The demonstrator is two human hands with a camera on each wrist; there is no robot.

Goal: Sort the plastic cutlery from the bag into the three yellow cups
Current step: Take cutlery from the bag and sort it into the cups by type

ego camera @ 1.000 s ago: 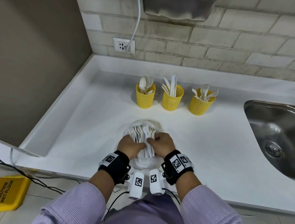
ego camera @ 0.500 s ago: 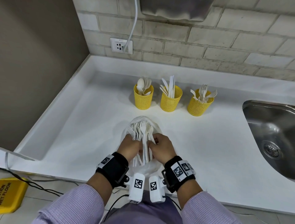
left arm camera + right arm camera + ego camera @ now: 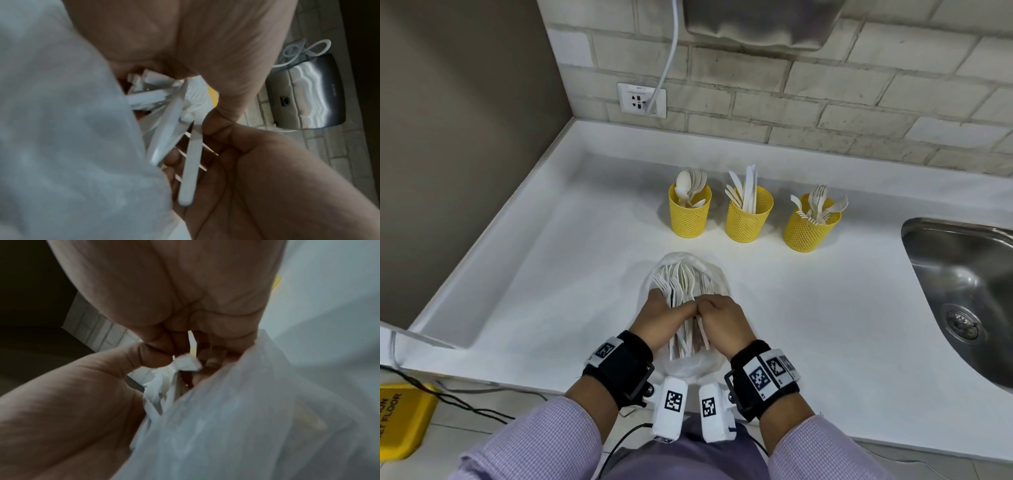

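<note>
I see the bag [image 3: 690, 365] lying near the front edge of the worktop [image 3: 551, 274], with both hands on the bundle of white cutlery [image 3: 681, 284] that sticks out of its mouth toward the back wall. My left hand [image 3: 664, 313] has its fingers curled round the bundle from the left, gripping the handles. My right hand [image 3: 724, 318] meets it from the right, its fingertips closed in a pinch on one white handle [image 3: 703, 337] that slants back toward the front edge; in the left wrist view that handle [image 3: 190, 170] lies across the right palm.

Toward the back of the worktop three yellow cups stand in a row, well apart from the bag: the left cup [image 3: 690, 216] holds spoons, the middle cup [image 3: 748, 219] knives, the right cup [image 3: 810, 228] forks. A sink [image 3: 962, 291] is sunk in at the right edge.

Both wrist views are dim and blurred, and the bag's plastic covers much of each. I cannot tell whether the pinched piece is a fork, knife or spoon, since its head is buried among the others. The right wrist view shows only fingers clenched on white scraps.
</note>
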